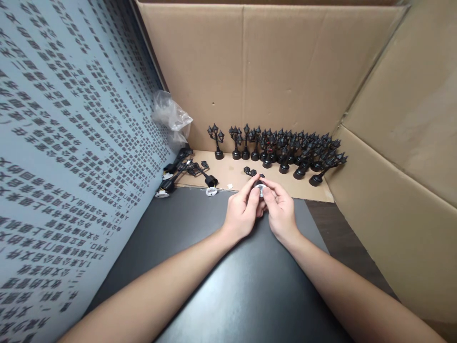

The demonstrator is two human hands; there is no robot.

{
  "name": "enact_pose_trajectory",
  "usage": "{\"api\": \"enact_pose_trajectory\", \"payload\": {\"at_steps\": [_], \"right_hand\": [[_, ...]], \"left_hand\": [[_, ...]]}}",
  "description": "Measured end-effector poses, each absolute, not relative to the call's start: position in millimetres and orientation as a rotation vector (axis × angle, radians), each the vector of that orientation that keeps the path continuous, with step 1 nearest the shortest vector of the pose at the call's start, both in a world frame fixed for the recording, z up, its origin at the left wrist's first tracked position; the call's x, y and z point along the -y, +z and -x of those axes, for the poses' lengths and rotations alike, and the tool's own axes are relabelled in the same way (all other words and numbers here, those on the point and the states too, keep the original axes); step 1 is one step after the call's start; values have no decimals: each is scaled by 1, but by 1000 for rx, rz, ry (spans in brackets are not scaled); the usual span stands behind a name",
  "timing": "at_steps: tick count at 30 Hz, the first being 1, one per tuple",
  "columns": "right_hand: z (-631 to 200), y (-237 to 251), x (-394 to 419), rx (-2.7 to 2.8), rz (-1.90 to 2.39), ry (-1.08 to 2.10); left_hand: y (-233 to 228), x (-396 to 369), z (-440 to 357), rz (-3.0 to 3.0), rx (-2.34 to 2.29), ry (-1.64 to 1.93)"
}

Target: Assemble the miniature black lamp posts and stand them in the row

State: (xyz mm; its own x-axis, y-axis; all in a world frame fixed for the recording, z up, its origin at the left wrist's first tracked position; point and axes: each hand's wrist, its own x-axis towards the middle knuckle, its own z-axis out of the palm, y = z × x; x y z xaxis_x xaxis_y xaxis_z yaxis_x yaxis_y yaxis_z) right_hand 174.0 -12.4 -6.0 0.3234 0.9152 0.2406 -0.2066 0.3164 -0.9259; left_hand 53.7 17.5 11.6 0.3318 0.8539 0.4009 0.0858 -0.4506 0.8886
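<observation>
Your left hand (243, 212) and right hand (283, 209) both grip black lamp (253, 172) at table's (221, 281) 12 o'clock, heads toward 11, thumbs on white disc (261, 190). Likely seating disc: keep it square, press thumbs evenly, stay clear of standing lamps (284, 162) at 1 o'clock.

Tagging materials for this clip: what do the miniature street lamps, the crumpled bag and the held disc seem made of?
Miniature street lamps: probably black plastic, bases slightly glossy with highlights; painted metal isn't ruled out.
Crumpled bag: clear, shiny plastic film, see-through with creases and glints.
Held disc: perhaps plastic, going by its pale colour; partly covered, finish unclear.
</observation>
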Motion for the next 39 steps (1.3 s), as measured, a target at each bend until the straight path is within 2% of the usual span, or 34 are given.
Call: {"api": "enact_pose_trajectory", "payload": {"at_steps": [39], "right_hand": [[-177, -15, 3, 886, 913, 934]], "left_hand": [[3, -25, -53, -1833, -944, 1128]]}}
